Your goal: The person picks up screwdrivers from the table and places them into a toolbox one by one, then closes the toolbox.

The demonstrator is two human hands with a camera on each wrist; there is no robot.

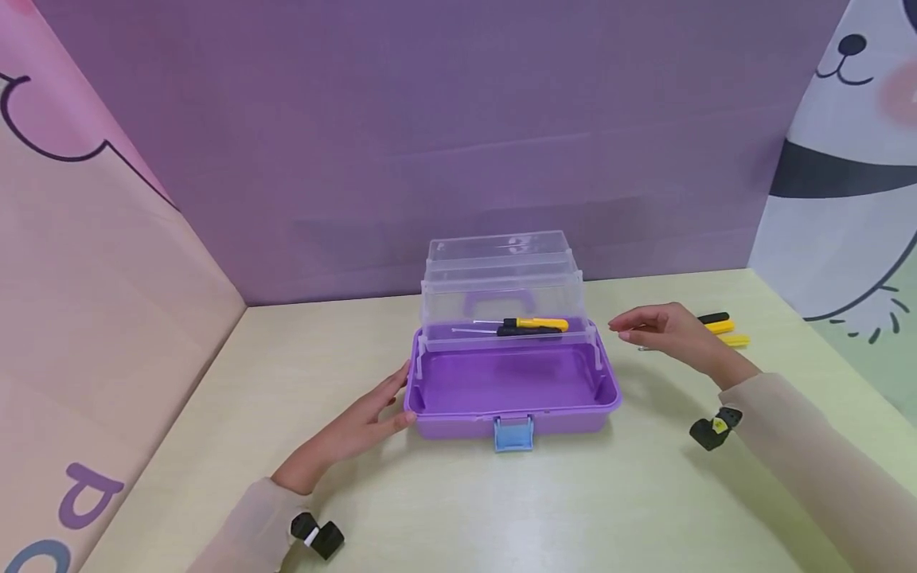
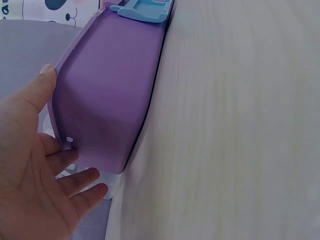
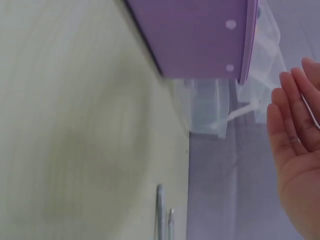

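A purple toolbox (image 1: 512,426) stands on the table with its lid raised. Its clear upper tray (image 1: 437,334) carries a screwdriver with a yellow handle (image 1: 544,324) and one with a black handle (image 1: 530,331). My left hand (image 1: 358,426) touches the box's left end, thumb at the front corner of the rim, fingers spread along the side; in the left wrist view, the hand (image 2: 35,165) grips nothing firmly. To the right of the box, my right hand (image 1: 666,330) hovers with relaxed fingers and holds nothing. The right wrist view shows that palm (image 3: 305,175) apart from the box.
Behind my right hand lie tools with a black handle (image 1: 714,317) and yellow handles (image 1: 735,340), partly hidden by it. Metal shafts (image 3: 160,210) show in the right wrist view. A blue latch (image 1: 513,434) hangs at the box's front. A purple backdrop (image 1: 458,143) rises behind the table.
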